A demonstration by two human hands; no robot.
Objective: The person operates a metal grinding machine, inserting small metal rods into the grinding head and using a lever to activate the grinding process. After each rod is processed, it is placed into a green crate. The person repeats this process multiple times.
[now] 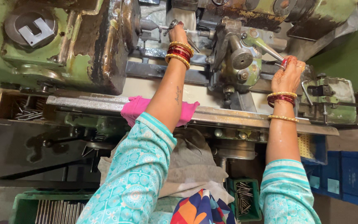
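At the far left stands the green lathe headstock [63,45], worn and oily. Just right of it, the person's left hand [178,35] reaches far into the machine, fingers pinched around a thin metal rod [162,28] that pokes out leftward from the grip toward the spindle nose [146,25]. Nearer, the forearm crosses a pink cloth [135,108] on the machine's front rail [88,103]. To the right, the right hand [287,74] is clenched around a steel lever handle [270,52], which slants up and left from the fist.
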